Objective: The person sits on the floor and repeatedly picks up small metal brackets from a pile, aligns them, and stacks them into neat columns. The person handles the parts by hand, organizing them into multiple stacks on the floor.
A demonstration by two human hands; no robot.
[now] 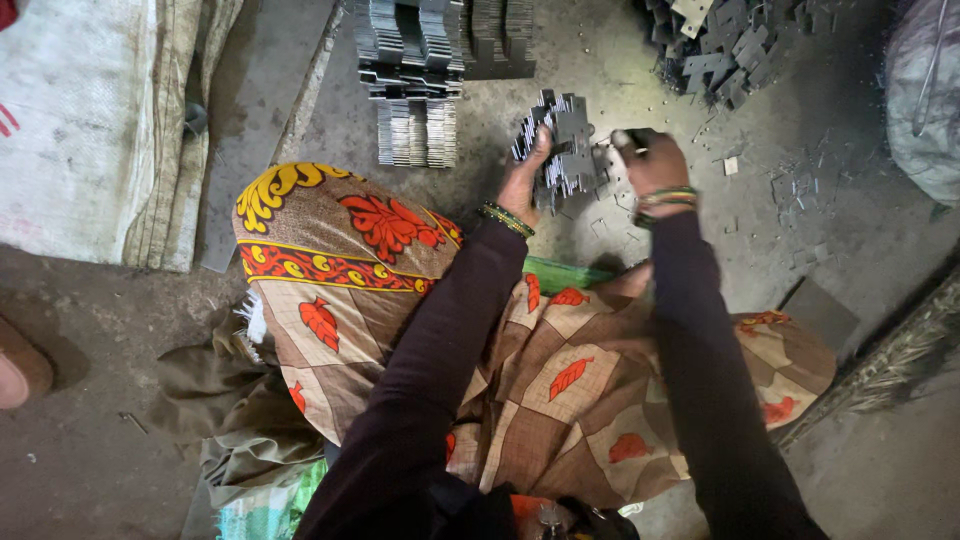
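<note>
- A grey concrete floor [620, 60] is lying dusty and scuffed across the frame.
- Neat stacked rows of flat metal plates [415, 70] are sitting at upper centre.
- The left hand [520, 180] is gripping a fanned bundle of notched grey plates [565, 155] just above centre.
- The right hand [645, 160] is curling closed against the bundle's right edge.

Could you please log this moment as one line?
left hand: grips metal plates | right hand: on plates | neat stacks beyond
</note>
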